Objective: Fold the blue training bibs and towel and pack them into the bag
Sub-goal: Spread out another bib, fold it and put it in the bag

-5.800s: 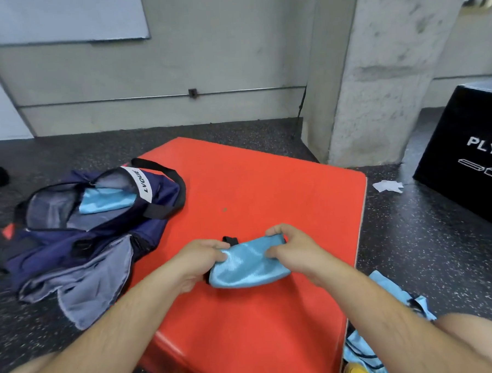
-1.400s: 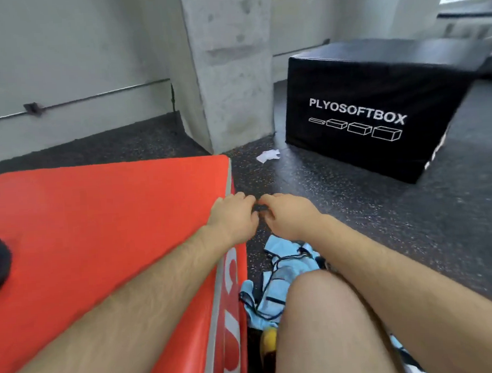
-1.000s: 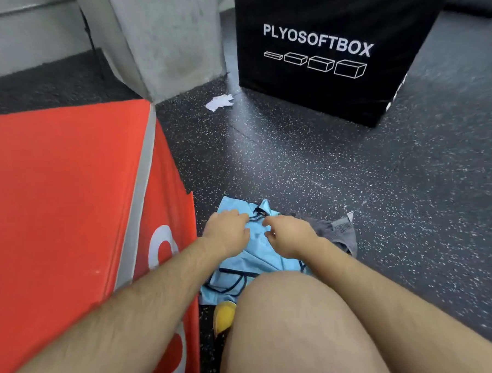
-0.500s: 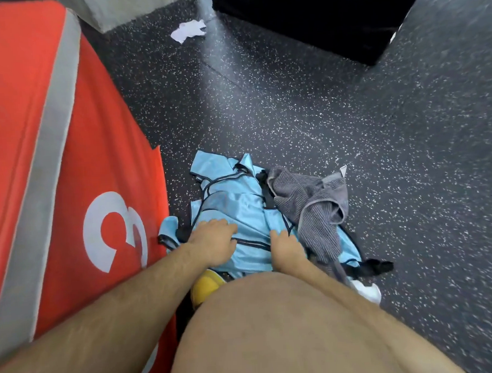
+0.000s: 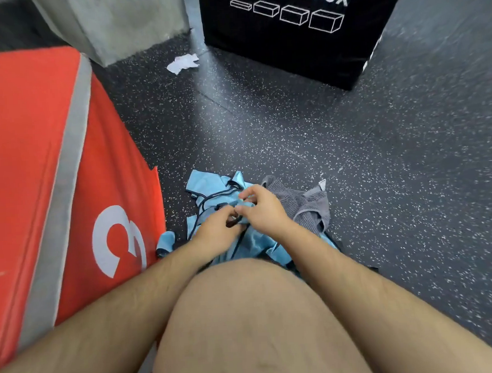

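Bibs: blue heap on the floor, just beside the red box; towel touching its right edge. Bag not in view.
Left hand, right hand: each grip pinching bib fabric at the black trim.
Risk: tangled trim may drag up a second bib or the towel.
Obstruction: knee hides the heap's near part.
Nearby: black box, paper scrap.

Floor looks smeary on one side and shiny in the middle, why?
Head view: floor speckles streak at the right edge, motion blur. Head view: pale glare band near the black box. Head view: blue bib looks sharp.
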